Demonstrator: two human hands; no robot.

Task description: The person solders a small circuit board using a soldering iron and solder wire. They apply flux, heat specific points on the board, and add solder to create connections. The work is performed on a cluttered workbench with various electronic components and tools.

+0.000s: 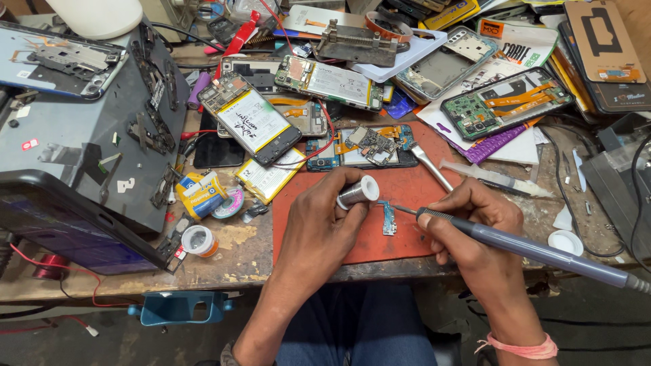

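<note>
right hand (468, 217) wrapped tight round grey soldering iron (542, 249), pen-style, tip pointing left toward small blue circuit board (388, 220). board flat on red work mat (407, 183), just left of iron tip, between both hands. left hand (319, 227) closed on solder spool (358, 192), pinched between thumb and fingers, just above-left of board. metal tweezers (431, 166) on mat above right hand. opened phones (254, 125) beyond mat. yellow tape roll (200, 195) left of left hand. pink band (525, 350) on right wrist.
</note>
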